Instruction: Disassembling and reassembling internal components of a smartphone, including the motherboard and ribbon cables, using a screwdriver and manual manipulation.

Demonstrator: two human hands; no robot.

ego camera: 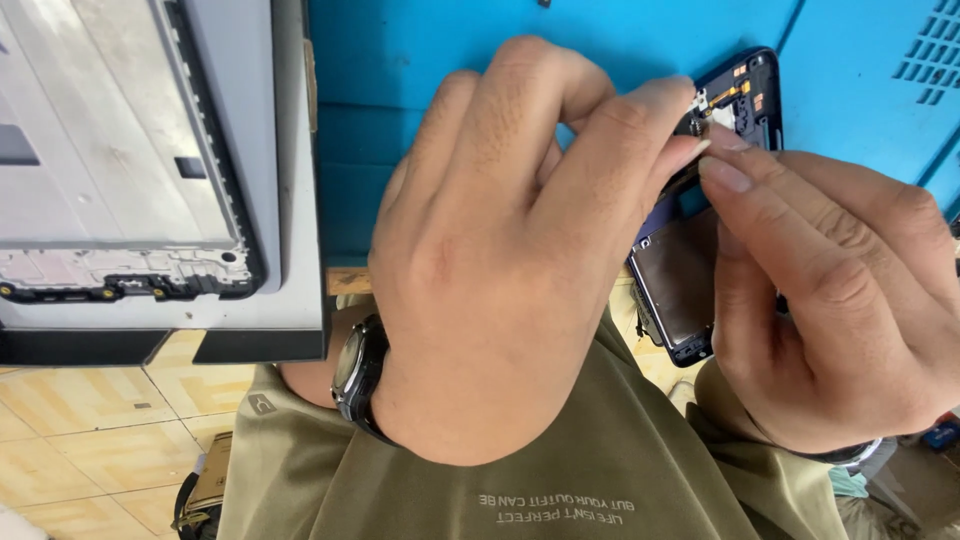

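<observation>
Gripping a dark blue phone frame [690,270] between both hands, above the near edge of a blue work mat [420,60]. Left hand [500,250] curling over the frame from the left, knuckles up, thumb and forefinger closing on a small component [692,126] at the frame's upper end; how tightly, not discernible, since the fingertips are hiding the contact point. Right hand [840,300] pressing in from the right, fingertips [725,172] meeting the left hand's just beside that component, remaining fingers folding around the frame's right edge. Only the top corner and a lower section of the frame showing; the middle lying hidden behind the two hands.

Resting to the left, well apart from the hands: a grey display panel [130,160] with a black border, lying flat on a grey tray [290,200] whose right edge is touching the mat. Wearing a black wristwatch [358,375] on the left wrist. Covering the lower view: an olive shirt [560,470]. Showing at lower left: yellow floor tiles [90,420].

Leaving open mat surface above and between tray and hands; crowding on the right side by a raised blue ridge [790,40] and a vent grid [935,50].
</observation>
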